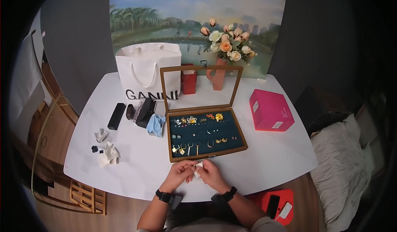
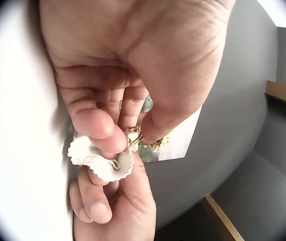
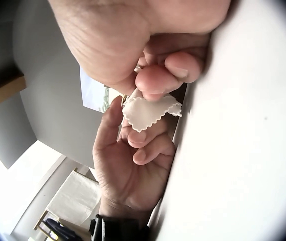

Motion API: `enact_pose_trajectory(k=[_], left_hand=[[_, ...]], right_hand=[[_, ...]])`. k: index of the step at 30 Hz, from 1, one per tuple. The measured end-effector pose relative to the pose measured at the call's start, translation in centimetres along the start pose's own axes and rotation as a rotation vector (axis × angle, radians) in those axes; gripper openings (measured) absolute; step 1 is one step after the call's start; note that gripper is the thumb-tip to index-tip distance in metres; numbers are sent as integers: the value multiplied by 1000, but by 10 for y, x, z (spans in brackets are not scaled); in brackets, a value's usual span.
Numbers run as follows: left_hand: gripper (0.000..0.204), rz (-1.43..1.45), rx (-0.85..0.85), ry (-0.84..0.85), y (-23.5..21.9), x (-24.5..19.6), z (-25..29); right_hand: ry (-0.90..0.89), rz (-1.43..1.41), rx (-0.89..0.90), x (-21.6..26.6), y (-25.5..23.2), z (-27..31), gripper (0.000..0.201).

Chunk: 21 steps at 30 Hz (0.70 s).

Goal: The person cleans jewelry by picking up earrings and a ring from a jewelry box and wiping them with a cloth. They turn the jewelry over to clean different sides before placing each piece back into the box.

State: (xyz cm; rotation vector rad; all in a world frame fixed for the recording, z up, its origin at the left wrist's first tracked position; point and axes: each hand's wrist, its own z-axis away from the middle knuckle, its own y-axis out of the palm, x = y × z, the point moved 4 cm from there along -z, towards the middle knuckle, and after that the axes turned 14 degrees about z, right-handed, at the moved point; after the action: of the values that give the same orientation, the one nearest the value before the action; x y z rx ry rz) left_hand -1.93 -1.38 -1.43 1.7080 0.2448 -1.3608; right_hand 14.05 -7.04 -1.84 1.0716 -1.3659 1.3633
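Note:
Both hands meet at the table's front edge, just before the wooden jewelry case (image 1: 206, 154). The left hand (image 1: 180, 175) (image 2: 138, 55) pinches a thin gold-coloured ring-like piece (image 2: 135, 134) between thumb and fingers. In the right hand (image 1: 214, 176) (image 3: 133, 40) a small cream cloth with zigzag edges (image 1: 199, 171) (image 2: 110, 168) (image 3: 145, 111) is pinched against that piece. Fingers cover much of the piece, so its full shape is hidden. The case's glass lid stands raised; earrings and other small jewelry lie in rows on its dark green lining.
Left of the case are a blue cloth (image 1: 156, 125), a black box (image 1: 117, 116), sunglasses and crumpled cream cloths (image 1: 109, 154). Behind stand a white paper bag (image 1: 149, 69), a red box (image 1: 189, 82) and a flower vase (image 1: 218, 78). A pink box (image 1: 271, 110) sits at right.

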Motion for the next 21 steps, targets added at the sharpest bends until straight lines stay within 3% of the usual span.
enact_pose_trajectory(k=[8,12,21], left_hand=[[33,-56,-42,-55,6,-5,2],[32,-96,-29,-75,7,-5,2],[28,-76,-19,-56,5,-2,4]], right_hand=[[11,-50,-29,2,-1,-2,8],[-27,-56,-72,3,-2,-1,23],[-60,-56,-104,-9,-1,-1,28]])
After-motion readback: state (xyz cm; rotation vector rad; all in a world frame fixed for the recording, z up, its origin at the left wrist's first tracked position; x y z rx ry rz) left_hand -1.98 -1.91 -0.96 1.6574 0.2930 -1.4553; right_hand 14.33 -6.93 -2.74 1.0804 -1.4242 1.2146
